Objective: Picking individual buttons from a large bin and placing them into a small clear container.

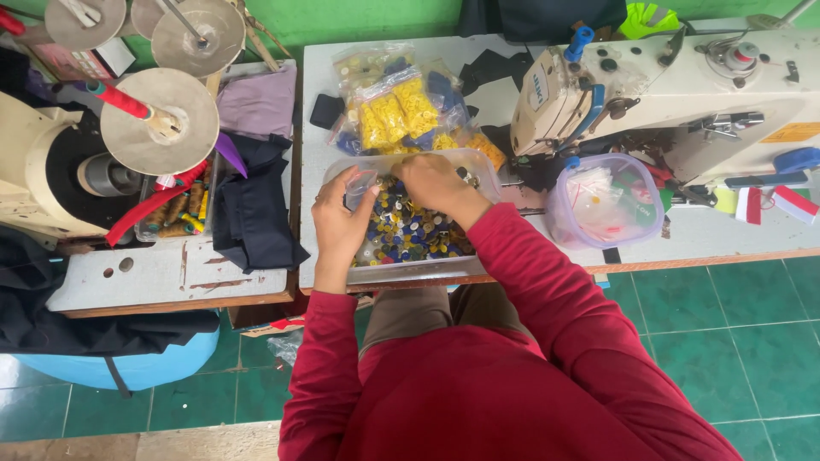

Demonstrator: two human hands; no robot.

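A clear plastic tub (pixel 410 271) full of mixed blue, yellow and white buttons (pixel 414 235) sits at the near edge of the white table. My left hand (pixel 340 218) pinches a small clear plastic bag (pixel 360 184) at the tub's left side. My right hand (pixel 437 183) reaches into the tub from above, fingers curled over the buttons next to that bag. Both red sleeves cover my arms. Whether the right fingers grip buttons is hidden.
Bags of yellow and blue buttons (pixel 401 111) lie behind the tub. A white sewing machine (pixel 683 85) and a round clear container (pixel 605 203) stand to the right. Dark cloth (pixel 252 209) and a thread-winding machine with metal discs (pixel 162 119) are on the left table.
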